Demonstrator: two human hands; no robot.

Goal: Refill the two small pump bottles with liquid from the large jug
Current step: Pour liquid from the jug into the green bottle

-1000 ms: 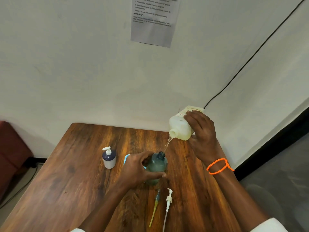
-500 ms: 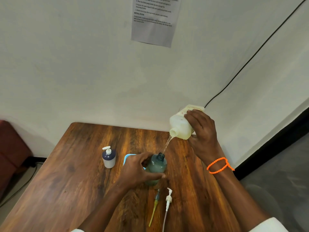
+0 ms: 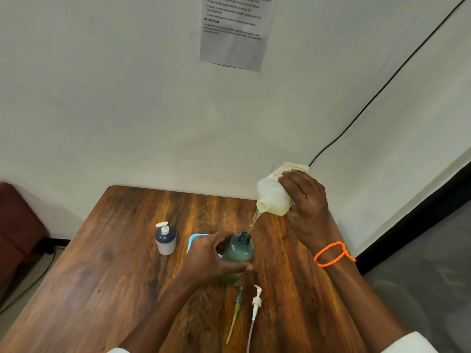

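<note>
The right hand point(image 3: 304, 200) grips the large translucent white plastic jug point(image 3: 274, 194), its fingers point(image 3: 293, 175) curled over the jug's upper side, holding it tilted with the open spout pointing down and to the left above the wooden table point(image 3: 102, 276). A thin stream of pale liquid point(image 3: 254, 221) runs from the spout to the neck of the small round grey-green pump bottle point(image 3: 238, 253), which stands upright on the table with its pump off. The left hand point(image 3: 209, 258) wraps round this bottle, thumb across its front. Just in front of it lie a yellow-tubed pump head point(image 3: 235, 313) and a white pump head point(image 3: 256, 301), side by side. To the left, apart, stands a small dark-blue and white pump bottle point(image 3: 165, 239) with its pump on. A light-blue object point(image 3: 193, 240) shows behind the left hand. An orange beaded band point(image 3: 331, 253) circles the right wrist.
</note>
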